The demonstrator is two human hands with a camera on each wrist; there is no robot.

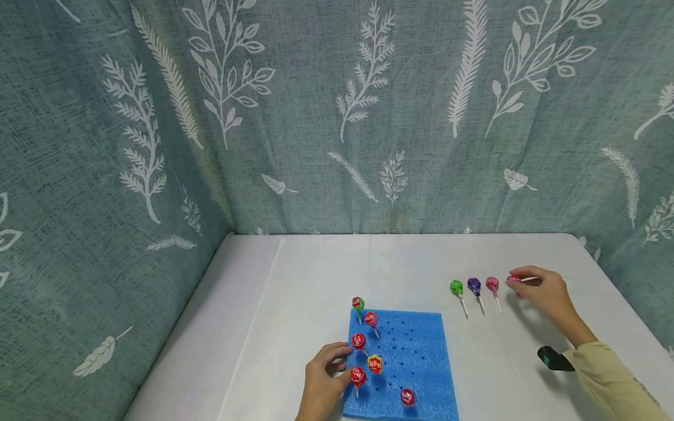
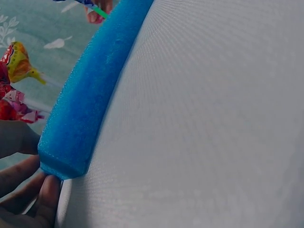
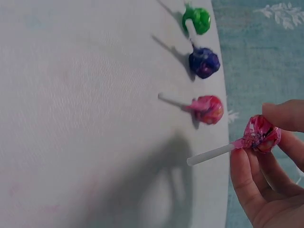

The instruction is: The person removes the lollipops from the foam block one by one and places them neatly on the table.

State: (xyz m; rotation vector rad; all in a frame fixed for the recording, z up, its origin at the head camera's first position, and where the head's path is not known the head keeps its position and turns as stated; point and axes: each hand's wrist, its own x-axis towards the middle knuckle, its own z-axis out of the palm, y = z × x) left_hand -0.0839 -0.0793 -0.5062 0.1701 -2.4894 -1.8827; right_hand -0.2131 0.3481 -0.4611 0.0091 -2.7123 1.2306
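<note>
The work looks past halfway: six lollipops [image 1: 358, 341] stand in the blue foam block [image 1: 429, 374], while a green lollipop [image 1: 456, 287], a purple one [image 1: 474, 285] and a pink one [image 1: 492, 284] lie on the worktop [image 1: 295, 280], well apart from it. The right hand [image 1: 550, 295] has its fingers closed in a pinch around another pink lollipop [image 3: 261, 135]; the left hand [image 1: 325, 377] curls its fingers on the foam's left edge (one red head sits awkwardly by its thumb). Behind hangs a patterned curtain [image 1: 310, 111].
</note>
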